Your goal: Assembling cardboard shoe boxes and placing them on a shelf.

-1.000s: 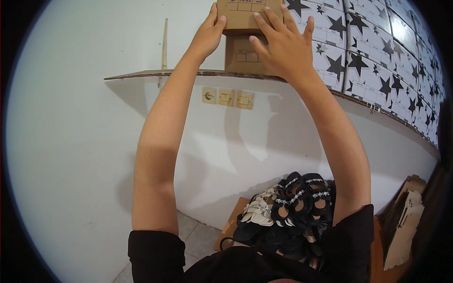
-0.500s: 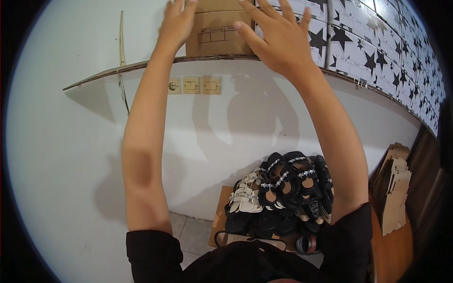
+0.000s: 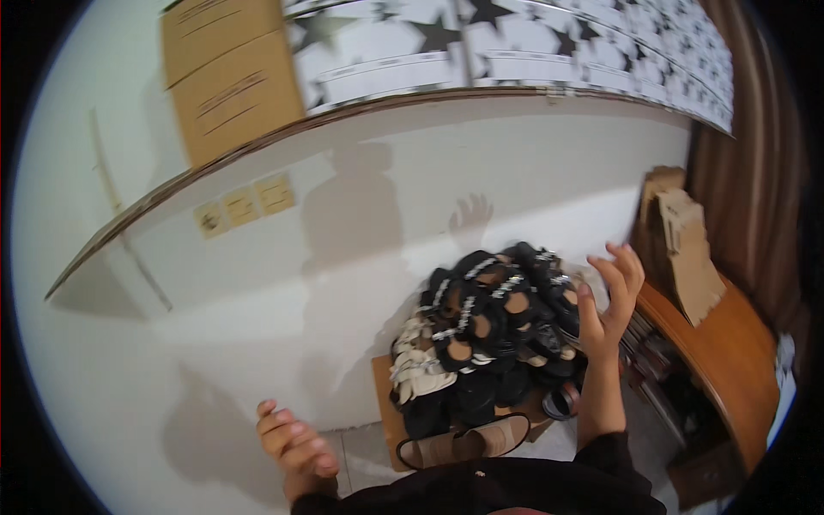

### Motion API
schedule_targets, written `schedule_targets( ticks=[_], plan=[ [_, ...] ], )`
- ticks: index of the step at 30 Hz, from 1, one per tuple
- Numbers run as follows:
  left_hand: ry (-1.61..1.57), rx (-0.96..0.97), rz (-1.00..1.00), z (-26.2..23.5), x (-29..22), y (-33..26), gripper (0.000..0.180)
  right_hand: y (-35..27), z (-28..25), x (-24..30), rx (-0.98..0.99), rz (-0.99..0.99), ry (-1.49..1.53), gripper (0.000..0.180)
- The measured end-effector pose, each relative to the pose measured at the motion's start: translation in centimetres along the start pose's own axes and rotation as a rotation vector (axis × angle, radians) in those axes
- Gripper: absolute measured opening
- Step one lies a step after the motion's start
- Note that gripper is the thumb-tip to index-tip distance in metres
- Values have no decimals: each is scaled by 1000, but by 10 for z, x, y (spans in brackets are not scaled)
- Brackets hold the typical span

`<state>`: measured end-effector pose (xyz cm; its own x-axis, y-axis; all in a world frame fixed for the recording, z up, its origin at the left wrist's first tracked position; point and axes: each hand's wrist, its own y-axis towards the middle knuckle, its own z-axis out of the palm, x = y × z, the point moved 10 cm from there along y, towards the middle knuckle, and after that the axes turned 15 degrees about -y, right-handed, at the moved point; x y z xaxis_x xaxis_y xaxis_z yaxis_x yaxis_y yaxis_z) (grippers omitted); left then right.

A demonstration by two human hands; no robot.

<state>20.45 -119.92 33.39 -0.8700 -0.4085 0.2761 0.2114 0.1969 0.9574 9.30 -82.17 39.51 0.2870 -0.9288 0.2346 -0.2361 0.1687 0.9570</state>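
My left hand hangs low at the left, palm turned up, fingers apart and slightly curled, holding nothing. To the right, my right hand is raised with spread, bent fingers and nothing in it, nearest to a pile of black sandals with sparkling straps. Cream sandals lie at the pile's left side. In front of it rests a beige sandal with a dark strap. Brown cardboard boxes stand stacked on the wall shelf, out of reach of both hands.
White boxes with black stars fill the shelf rightward. Below it, switches and a socket sit on the wall. Flattened cardboard pieces lean on a wooden desk at the right, beside a brown curtain.
Both hands have come down from beside the brown box on the shelf, the left to the lower left, the right to the right of the sandals. The view has turned rightward and tilted.
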Motion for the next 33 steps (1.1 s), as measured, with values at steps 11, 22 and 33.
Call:
schedule_targets(
  ticks=[11,22,33],
  plan=[
    [-184,-42,-583,126,38,-89,37,-119,-117,-169,-51,562,-260,23],
    [-407,-110,-562,308,-71,-28,31,-165,-280,-310,-52,651,-477,22],
    [-846,505,-560,629,-291,-93,31,-239,-345,-474,175,743,-524,24]
  ],
)
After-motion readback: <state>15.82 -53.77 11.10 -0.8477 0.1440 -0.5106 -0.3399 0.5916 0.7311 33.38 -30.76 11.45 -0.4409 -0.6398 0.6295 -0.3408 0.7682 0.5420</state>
